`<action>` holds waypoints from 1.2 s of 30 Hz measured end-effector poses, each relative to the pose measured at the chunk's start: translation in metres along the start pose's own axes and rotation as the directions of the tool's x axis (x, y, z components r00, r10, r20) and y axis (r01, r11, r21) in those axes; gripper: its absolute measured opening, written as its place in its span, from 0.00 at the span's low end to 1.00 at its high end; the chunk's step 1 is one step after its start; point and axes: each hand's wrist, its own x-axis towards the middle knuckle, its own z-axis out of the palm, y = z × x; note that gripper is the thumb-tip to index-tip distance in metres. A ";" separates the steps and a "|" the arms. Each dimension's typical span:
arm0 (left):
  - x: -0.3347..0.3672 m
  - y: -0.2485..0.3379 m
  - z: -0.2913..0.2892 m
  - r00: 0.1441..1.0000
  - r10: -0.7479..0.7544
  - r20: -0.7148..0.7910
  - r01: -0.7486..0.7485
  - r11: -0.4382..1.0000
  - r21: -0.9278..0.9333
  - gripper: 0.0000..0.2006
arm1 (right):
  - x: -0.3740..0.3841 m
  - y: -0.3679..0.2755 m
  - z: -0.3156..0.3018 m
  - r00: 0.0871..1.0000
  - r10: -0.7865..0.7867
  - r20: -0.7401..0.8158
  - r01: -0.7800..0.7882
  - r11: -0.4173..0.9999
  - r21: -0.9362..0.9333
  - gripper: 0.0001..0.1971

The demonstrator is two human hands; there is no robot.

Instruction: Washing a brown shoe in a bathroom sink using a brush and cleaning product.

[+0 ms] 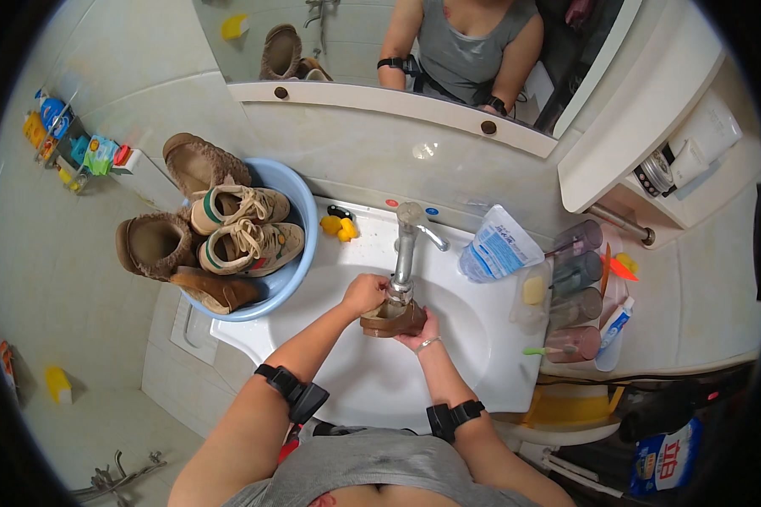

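A brown shoe (pixel 395 324) is held under the spout of the chrome faucet (pixel 405 253), above the white sink (pixel 338 372). My right hand (pixel 422 333) grips the shoe's right end from the side and below, its fingers partly hidden by the shoe. At the shoe's left, close to the spout, my left hand (pixel 366 294) is closed on the edge of its opening. Whether water runs from the spout is hard to make out.
Left of the sink, a blue basin (pixel 307 253) holds sneakers (pixel 266 248) and brown fuzzy-lined shoes (pixel 154 243). Yellow rubber ducks (pixel 339 227) sit on the back rim. To the right stand a clear blue-printed pouch (pixel 500 247), a soap dish (pixel 533 291) and several tinted cups (pixel 576 306).
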 end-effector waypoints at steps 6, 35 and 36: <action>-0.005 0.009 0.003 0.999 -0.041 -0.010 0.039 0.979 -0.200 0.10 | 0.012 0.002 -0.006 0.999 -0.030 -0.014 0.031 0.995 0.099 0.32; 0.023 -0.003 0.006 0.948 -0.188 0.256 0.316 0.475 -0.821 0.11 | 0.003 0.020 0.027 0.997 -0.072 -0.033 0.077 0.968 0.240 0.31; 0.021 -0.002 0.005 0.947 -0.190 0.259 0.319 0.469 -0.823 0.11 | 0.001 0.022 0.028 0.996 -0.081 -0.028 0.086 0.961 0.263 0.30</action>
